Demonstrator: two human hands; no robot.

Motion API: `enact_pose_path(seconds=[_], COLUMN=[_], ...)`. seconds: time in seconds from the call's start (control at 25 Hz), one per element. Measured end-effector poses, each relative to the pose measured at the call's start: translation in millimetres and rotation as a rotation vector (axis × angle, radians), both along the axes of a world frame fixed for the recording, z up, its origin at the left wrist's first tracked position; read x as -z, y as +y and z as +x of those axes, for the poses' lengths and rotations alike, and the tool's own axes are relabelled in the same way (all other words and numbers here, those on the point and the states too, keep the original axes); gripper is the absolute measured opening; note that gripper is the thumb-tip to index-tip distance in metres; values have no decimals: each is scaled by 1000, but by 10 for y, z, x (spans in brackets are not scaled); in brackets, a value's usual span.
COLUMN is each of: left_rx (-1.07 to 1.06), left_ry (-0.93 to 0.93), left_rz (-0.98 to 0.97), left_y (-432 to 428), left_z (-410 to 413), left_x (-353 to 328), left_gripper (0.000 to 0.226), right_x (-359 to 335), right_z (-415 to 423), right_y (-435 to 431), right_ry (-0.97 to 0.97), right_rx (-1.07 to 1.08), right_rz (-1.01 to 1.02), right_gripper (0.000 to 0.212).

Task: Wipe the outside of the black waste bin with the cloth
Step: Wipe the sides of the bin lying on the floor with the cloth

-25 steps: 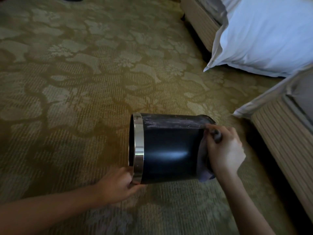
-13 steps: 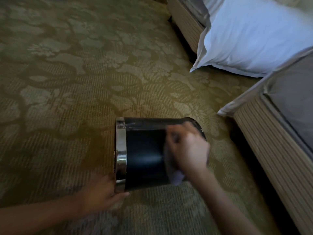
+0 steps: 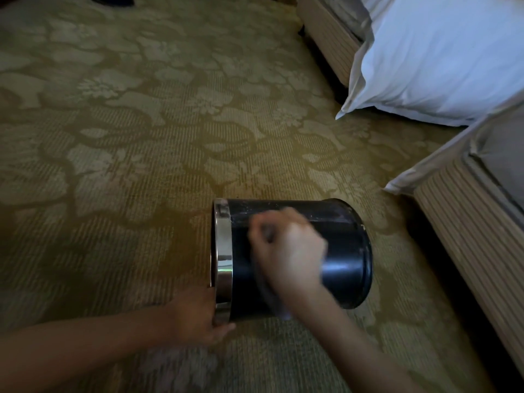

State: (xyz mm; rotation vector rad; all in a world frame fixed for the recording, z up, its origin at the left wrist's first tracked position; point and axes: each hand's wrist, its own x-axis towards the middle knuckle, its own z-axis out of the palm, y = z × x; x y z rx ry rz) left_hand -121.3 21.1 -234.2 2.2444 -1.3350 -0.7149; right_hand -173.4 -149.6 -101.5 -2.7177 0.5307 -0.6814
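Note:
The black waste bin [image 3: 346, 251] lies on its side on the patterned carpet, its chrome-ringed mouth facing left and its base to the right. My left hand [image 3: 198, 316] grips the chrome rim [image 3: 224, 256] at its lower near edge. My right hand [image 3: 286, 248] presses a greyish cloth [image 3: 279, 306] against the bin's side near the rim; the hand is blurred and hides most of the cloth. Dusty streaks show along the bin's top.
A bed base [image 3: 476, 239] with striped fabric stands close to the right of the bin. A white pillow [image 3: 431, 58] lies on the floor at the upper right beside another bed base [image 3: 326, 38]. Patterned carpet [image 3: 127, 151] spreads to the left and behind.
My right hand with the cloth has slid left along the bin, from its base end toward the chrome rim. My left hand keeps its hold on the rim.

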Motion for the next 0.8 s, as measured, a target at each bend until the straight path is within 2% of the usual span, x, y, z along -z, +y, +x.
enact_pose_path(seconds=[0.08,0.2,0.32,0.36,0.48,0.6,0.72,0.8], left_rx=[-68,21,67,70,43,49,53,47], left_ry=[120,44,-180,-201,57,105,93,-61], left_rz=[-17,-13,-127,-165,-61,-14,-84,-131], left_y=[8,-6,-30,-37,-61,-65,-39,-35], left_z=[10,-19,-24,-29,-108,-89,-65,-76], left_x=[34,41,-158,-220,-269,-211,-216,-179], left_gripper=[75,72,33,27,35,36,38,30], right_x=[22,-5,-11,-32,-168,-158,-110,-78], right_z=[198,218,-43,-179,-562,-575,-345,-156], right_y=[449,442,-131,-414,-1041,-1001,-554,-122], right_ry=[-12,2,38,62,95,102,85,58], right_rx=[-176,-204,-35,68,383,482,391,197], right_rz=[-83,-107,-123,-117,-59,-23,14,-43], right_gripper=[12,14,17,18,25,23,16,12])
